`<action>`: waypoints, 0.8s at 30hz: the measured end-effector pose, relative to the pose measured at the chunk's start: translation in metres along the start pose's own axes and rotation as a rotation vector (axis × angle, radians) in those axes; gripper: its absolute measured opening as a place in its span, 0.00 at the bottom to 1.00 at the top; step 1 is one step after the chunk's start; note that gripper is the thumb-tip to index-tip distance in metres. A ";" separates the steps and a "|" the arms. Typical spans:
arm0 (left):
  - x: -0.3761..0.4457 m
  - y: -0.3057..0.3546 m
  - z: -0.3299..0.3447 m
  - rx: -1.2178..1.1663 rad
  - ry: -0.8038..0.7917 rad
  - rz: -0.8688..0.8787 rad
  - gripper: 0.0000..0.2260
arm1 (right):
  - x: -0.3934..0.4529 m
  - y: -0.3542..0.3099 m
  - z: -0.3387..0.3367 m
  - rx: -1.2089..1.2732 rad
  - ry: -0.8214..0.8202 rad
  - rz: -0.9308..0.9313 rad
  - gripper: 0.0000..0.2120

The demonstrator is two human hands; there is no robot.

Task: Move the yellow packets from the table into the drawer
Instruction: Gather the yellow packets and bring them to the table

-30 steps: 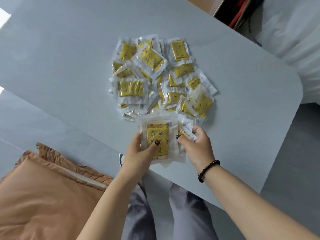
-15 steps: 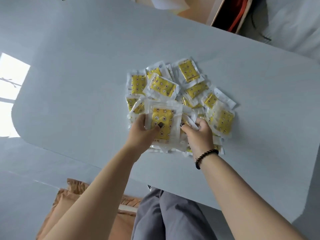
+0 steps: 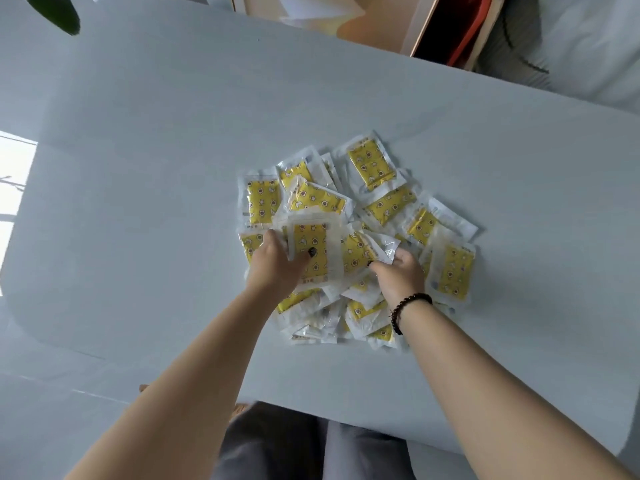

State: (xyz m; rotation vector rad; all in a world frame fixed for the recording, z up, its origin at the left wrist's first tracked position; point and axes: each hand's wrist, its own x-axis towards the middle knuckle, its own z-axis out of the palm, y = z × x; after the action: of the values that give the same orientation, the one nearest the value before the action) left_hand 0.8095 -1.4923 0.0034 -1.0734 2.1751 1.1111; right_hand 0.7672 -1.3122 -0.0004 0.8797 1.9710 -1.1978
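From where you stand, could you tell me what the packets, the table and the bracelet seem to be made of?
Packets: probably clear, glossy plastic film, crinkled and glinting, over yellow printed contents.
Table: smooth, matte, pale grey top; material unclear, perhaps laminate.
Bracelet: dark round beads; whether wood or stone is open.

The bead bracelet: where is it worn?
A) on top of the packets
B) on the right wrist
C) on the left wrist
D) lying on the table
B: the dark bead bracelet circles the wrist just behind the right hand, which is reaching into the packets.
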 end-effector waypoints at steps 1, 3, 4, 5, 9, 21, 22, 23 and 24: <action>0.000 -0.001 -0.004 0.004 0.006 0.006 0.16 | -0.001 0.000 0.001 0.003 0.020 -0.001 0.22; 0.003 -0.005 -0.013 0.036 0.004 0.029 0.16 | -0.005 0.001 0.003 0.008 0.066 0.003 0.23; 0.005 -0.008 -0.018 0.061 -0.005 0.044 0.16 | -0.005 0.003 0.004 0.000 0.091 -0.001 0.22; 0.006 -0.010 -0.023 0.083 -0.018 0.065 0.15 | -0.007 0.003 0.006 -0.012 0.123 -0.016 0.21; 0.011 -0.017 -0.046 0.126 -0.099 0.187 0.11 | -0.022 -0.002 0.016 -0.074 0.269 -0.050 0.21; -0.017 -0.074 -0.126 0.123 -0.320 0.566 0.09 | -0.126 0.010 0.099 -0.034 0.289 -0.412 0.17; -0.020 -0.081 -0.126 0.115 -0.322 0.570 0.09 | -0.132 0.017 0.101 -0.044 0.276 -0.444 0.16; -0.023 -0.087 -0.124 0.110 -0.323 0.569 0.09 | -0.137 0.023 0.101 -0.055 0.268 -0.475 0.16; -0.026 -0.094 -0.121 0.108 -0.322 0.565 0.09 | -0.140 0.030 0.101 -0.066 0.264 -0.497 0.16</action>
State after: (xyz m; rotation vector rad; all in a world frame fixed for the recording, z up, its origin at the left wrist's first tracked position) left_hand 0.8945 -1.6153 0.0466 -0.1995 2.2874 1.2707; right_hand 0.8882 -1.4221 0.0623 0.5480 2.5279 -1.3240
